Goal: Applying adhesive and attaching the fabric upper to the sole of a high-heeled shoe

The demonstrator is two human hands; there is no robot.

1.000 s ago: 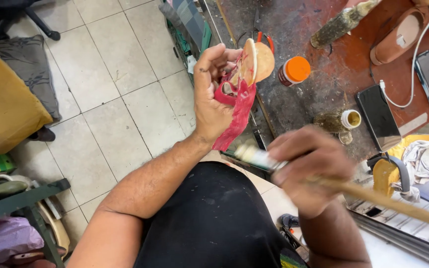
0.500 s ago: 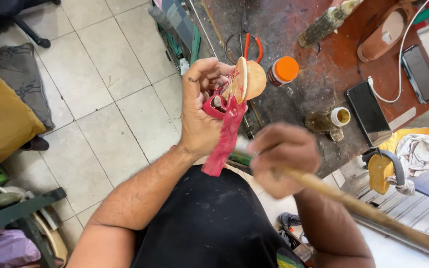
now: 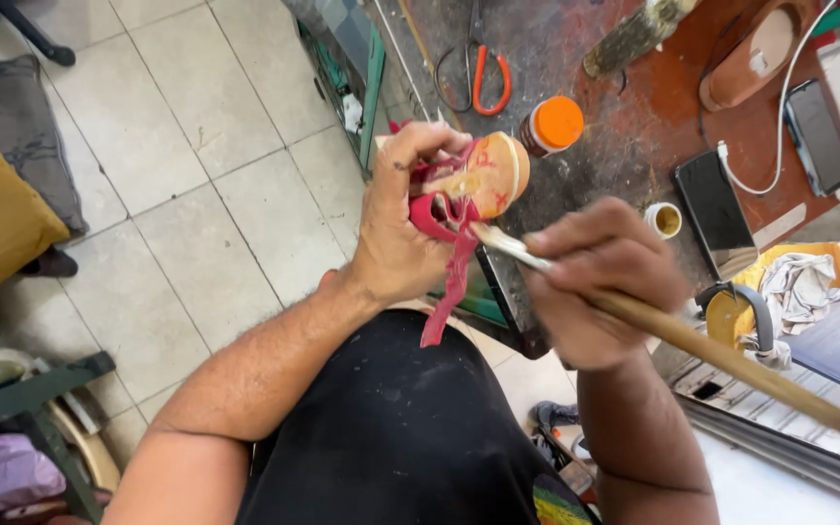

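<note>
My left hand (image 3: 396, 228) grips a small sandal (image 3: 483, 180) with a tan sole and red straps, held on edge above the workbench's near side. One red strap (image 3: 451, 287) hangs loose below it. My right hand (image 3: 600, 282) holds a long wooden-handled brush (image 3: 692, 340), and its pale tip touches the sandal between sole and straps. The handle runs off toward the lower right.
On the stained workbench (image 3: 614, 126) lie orange-handled scissors (image 3: 478, 68), a jar with an orange lid (image 3: 551, 124), a small open glue pot (image 3: 665, 220), two phones (image 3: 717, 209) with a white cable, and a brown shoe sole (image 3: 765, 44). Tiled floor (image 3: 206, 165) lies left.
My right hand has risen from my lap and brought the brush tip onto the sandal. My left hand has turned the sandal slightly and still grips it.
</note>
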